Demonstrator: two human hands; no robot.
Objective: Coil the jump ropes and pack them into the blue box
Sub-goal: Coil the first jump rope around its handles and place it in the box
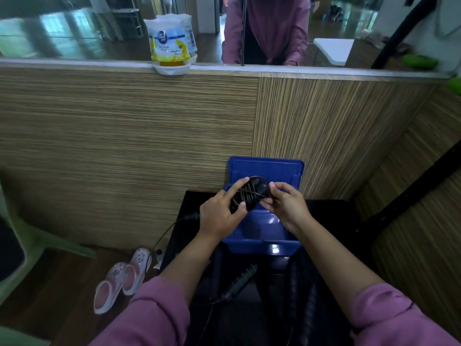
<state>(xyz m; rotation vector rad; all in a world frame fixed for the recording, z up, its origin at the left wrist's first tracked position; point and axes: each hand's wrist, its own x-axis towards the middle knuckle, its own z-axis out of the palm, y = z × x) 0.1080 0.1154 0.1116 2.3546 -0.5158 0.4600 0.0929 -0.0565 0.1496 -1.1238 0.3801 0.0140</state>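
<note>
Against a wood-panelled wall, on a dark surface (324, 213): left hand (219, 216) fingers (240, 182) wrap a coiled jump rope (249, 193), right hand (287, 206) pinching its end, likely tucking it. Directly beneath, the open blue box (262, 236); nearer the body, loose rope handles (240, 280).

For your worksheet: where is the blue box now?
In the head view, the blue box sits centre, on the black table, against the wooden wall, under both hands.

The left hand (219, 216) and right hand (287, 206) hide much of the coiled rope (249, 193) above the blue box (262, 236)
</note>
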